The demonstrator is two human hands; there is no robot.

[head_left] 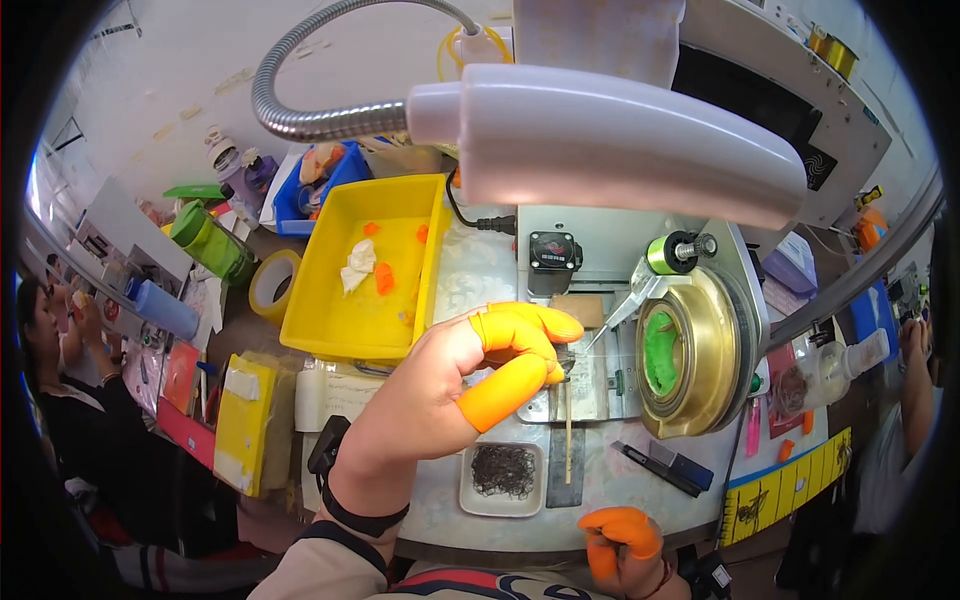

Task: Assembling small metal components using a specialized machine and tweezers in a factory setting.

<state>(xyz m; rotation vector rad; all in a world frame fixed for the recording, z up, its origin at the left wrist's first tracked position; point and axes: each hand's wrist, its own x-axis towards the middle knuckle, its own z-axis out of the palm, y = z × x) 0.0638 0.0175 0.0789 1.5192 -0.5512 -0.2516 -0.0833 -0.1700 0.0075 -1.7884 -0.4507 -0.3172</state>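
Observation:
My left hand (450, 370), with orange finger cots on thumb and fingers, is raised before the small bench machine (620, 340). Its fingertips are pinched together beside a small dark part, and whatever they grip is too small to make out. Just below them a thin wooden stick (568, 440) points toward me. Low at the table's front edge is my right hand (630, 550), also in orange finger cots, its fingers curled and closed; their tips are partly hidden. Between my arms stands a white dish (466, 500) holding a tangle of thin dark strands (503, 468).
A lamp (630, 140) hangs over the machine, which carries a brass-coloured ring (715, 350) and a green spool (665, 255). Left is a yellow bin (310, 310) with orange scraps. A dark cutter knife (655, 468) lies right. People (90, 420) sit at both sides.

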